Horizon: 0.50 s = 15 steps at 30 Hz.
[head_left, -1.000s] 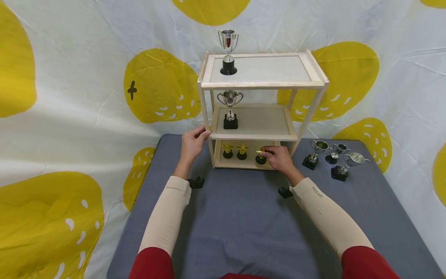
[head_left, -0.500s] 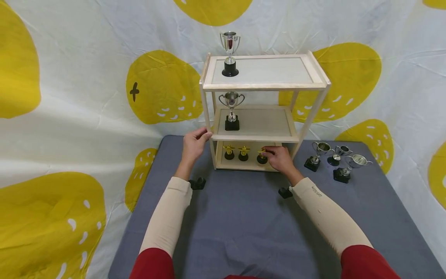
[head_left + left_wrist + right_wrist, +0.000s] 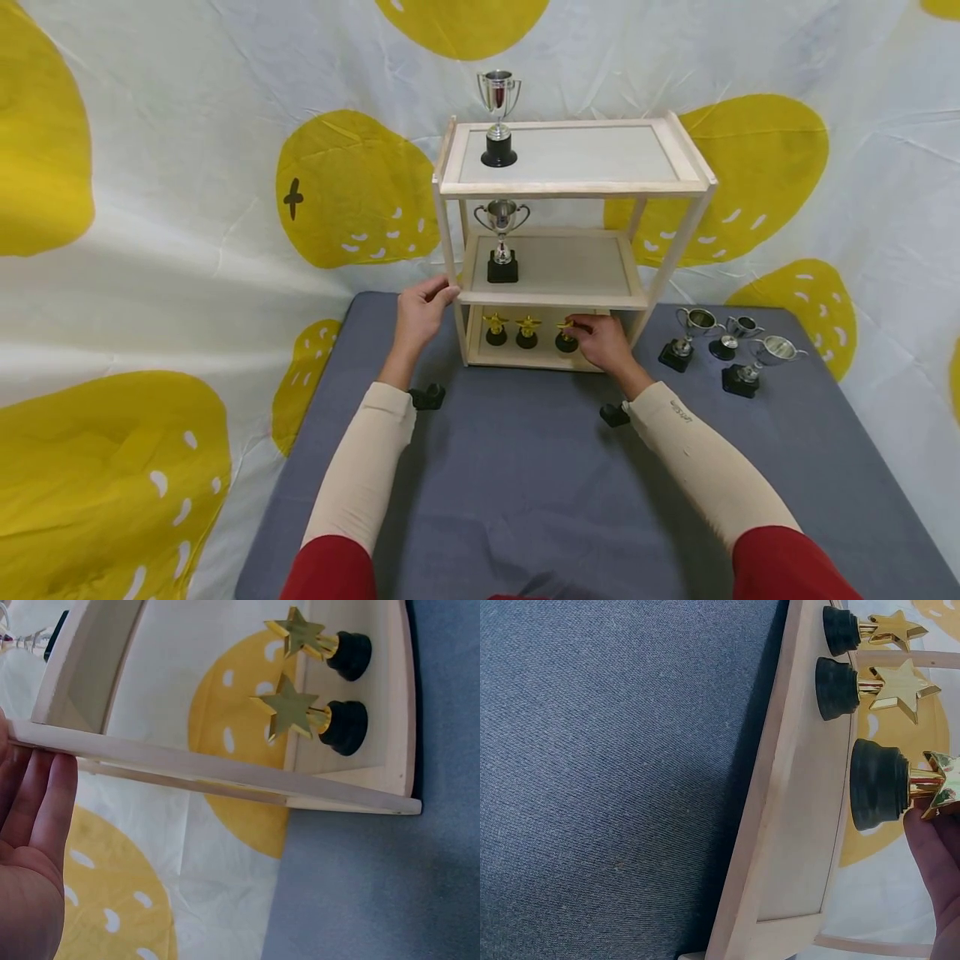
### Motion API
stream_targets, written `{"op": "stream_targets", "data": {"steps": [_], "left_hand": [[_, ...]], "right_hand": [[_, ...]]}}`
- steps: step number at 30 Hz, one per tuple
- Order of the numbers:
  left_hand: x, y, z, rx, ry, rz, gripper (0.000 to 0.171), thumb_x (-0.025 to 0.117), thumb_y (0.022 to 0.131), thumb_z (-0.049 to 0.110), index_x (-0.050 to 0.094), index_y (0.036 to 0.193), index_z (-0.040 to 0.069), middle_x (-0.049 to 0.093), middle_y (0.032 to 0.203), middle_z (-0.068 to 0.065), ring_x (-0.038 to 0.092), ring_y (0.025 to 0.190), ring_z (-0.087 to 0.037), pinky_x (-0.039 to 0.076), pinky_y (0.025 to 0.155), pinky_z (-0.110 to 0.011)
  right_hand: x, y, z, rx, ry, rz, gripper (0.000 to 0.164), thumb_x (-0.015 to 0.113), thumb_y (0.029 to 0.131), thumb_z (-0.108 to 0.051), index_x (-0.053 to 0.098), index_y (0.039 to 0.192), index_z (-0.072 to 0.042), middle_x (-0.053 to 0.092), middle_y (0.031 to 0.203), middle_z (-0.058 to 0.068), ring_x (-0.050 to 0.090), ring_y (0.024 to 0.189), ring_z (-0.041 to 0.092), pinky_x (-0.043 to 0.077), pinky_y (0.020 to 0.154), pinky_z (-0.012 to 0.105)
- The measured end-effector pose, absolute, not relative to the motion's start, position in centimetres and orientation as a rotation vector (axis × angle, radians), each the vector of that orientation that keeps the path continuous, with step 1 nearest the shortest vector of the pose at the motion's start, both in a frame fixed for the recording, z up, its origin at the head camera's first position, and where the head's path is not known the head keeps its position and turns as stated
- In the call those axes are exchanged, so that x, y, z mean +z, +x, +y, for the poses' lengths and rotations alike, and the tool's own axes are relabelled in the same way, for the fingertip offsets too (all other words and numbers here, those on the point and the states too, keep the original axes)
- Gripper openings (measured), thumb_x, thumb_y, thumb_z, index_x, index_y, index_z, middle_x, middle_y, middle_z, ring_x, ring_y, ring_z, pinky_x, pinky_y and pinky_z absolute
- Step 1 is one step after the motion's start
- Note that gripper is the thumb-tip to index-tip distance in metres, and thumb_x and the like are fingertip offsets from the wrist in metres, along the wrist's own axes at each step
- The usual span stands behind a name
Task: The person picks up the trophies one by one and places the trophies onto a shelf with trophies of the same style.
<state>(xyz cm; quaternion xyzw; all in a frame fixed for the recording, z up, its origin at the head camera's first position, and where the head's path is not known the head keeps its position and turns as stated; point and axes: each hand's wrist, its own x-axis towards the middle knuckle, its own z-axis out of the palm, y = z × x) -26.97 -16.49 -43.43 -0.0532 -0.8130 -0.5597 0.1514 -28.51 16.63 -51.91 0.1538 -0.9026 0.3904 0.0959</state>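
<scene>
My right hand [image 3: 602,342] pinches a gold star trophy [image 3: 877,784] by its star, above its black base, at the right part of the bottom shelf. Whether that base touches the shelf board I cannot tell. To its left, a gold star trophy [image 3: 527,332] and another star trophy [image 3: 496,329] stand upright in a row. My left hand [image 3: 422,317] grips the left post [image 3: 217,769] of the wooden shelf unit [image 3: 551,302] at middle-shelf height, fingers behind the post. A silver cup trophy [image 3: 498,117] stands on the top shelf, and a two-handled silver cup [image 3: 502,242] on the middle one.
Right of the unit, a silver cup [image 3: 678,354], a smaller cup [image 3: 723,347] and a third cup [image 3: 742,380] stand on the grey cloth-covered table [image 3: 517,467]. Behind hangs a white curtain [image 3: 225,125] with yellow shapes.
The head view has shifted slightly, so the shelf unit sits a little lower and further right. Both hands keep their holds, with no clear movement of the star trophy.
</scene>
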Motion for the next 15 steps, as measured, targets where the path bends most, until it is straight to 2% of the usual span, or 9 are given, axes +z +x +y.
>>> {"op": "stream_targets", "data": {"steps": [5,15], "left_hand": [[-43.53,-27.03,-16.52,-1.623,-0.159,-2.322,0.04,0.072,0.09,0.035,0.073,0.118,0.008,0.076,0.103,-0.013,0.069,0.089,-0.016,0.06,0.08,-0.033],[-43.67,-27.07,-16.54,-1.633,-0.147,-2.332,0.038,0.071,0.089,0.04,0.074,0.118,0.015,0.076,0.106,-0.01,0.07,0.093,-0.018,0.06,0.084,-0.037]], "right_hand": [[-52.02,-28.64,16.57,1.182,0.457,-2.67,0.02,0.065,0.095,-0.013,0.075,0.11,-0.004,0.076,0.099,0.016,0.072,0.087,0.031,0.059,0.074,0.048],[-52.6,-29.15,16.49,1.134,0.477,-2.649,0.02,0.064,0.095,-0.011,0.074,0.111,-0.002,0.075,0.101,0.017,0.071,0.086,0.031,0.057,0.074,0.048]]}}
